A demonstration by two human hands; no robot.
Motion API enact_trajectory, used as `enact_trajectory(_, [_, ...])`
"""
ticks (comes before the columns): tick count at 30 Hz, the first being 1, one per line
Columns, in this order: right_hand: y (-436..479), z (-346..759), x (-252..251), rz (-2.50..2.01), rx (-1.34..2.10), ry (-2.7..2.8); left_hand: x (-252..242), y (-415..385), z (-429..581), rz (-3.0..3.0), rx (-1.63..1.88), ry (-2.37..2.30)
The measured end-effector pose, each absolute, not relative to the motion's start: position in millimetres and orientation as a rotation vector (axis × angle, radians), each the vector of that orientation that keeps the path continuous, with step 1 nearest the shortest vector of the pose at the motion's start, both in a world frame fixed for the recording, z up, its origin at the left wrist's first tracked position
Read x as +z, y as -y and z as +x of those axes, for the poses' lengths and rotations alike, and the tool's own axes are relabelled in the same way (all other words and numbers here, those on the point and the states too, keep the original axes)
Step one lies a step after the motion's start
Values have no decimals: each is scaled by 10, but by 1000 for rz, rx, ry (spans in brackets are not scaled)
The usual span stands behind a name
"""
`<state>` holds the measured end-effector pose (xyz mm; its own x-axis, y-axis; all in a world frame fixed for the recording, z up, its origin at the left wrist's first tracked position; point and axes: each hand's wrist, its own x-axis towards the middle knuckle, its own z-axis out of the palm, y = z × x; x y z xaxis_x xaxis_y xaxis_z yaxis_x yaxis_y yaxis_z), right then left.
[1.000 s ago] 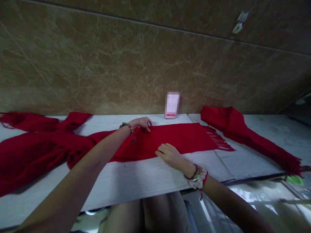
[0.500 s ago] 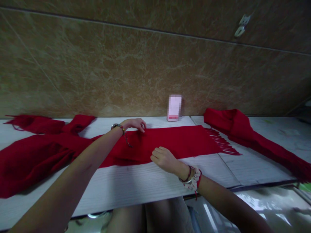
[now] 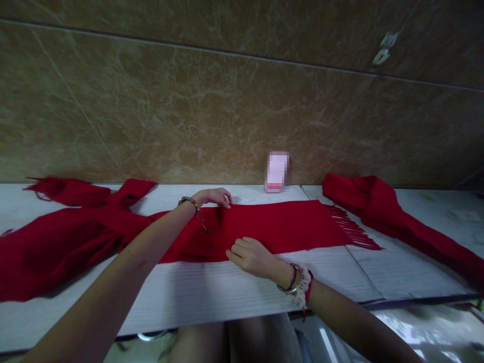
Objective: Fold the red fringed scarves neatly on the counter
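A red fringed scarf (image 3: 280, 227) lies flat along the white table, its fringe toward the right. My left hand (image 3: 218, 196) is at the scarf's far edge, thumb and fingers pinched on the cloth. At the near edge, my right hand (image 3: 251, 258) has its fingers curled in, with the thumb and fingertip closed on the border. The cloth between the hands is smooth, with a slight fold left of them. Beyond my left forearm the red fabric bunches into a loose heap (image 3: 56, 247).
On the right lies another red scarf (image 3: 378, 201), folded over and trailing to the front edge. A pale phone-like object (image 3: 277, 174), blurred out, leans against the brown marbled wall (image 3: 170, 111). The white table (image 3: 212, 297) ends just before my knees.
My right hand has slid a little left along the near edge, and its fingers have closed at the border. My left hand stays at the far edge. The whole view has shifted slightly.
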<state>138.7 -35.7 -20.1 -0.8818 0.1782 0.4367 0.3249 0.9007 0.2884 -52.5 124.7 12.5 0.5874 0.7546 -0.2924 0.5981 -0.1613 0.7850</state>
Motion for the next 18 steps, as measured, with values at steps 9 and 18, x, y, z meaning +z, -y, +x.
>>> enact_trajectory(9, [393,1417,-143,-376,-540,2590,110,-1210,-541,1762,266,-1093])
enact_trajectory(18, [456,1483,-13,-370,-628,2569,209,-1214,-615,1667,331,-1093])
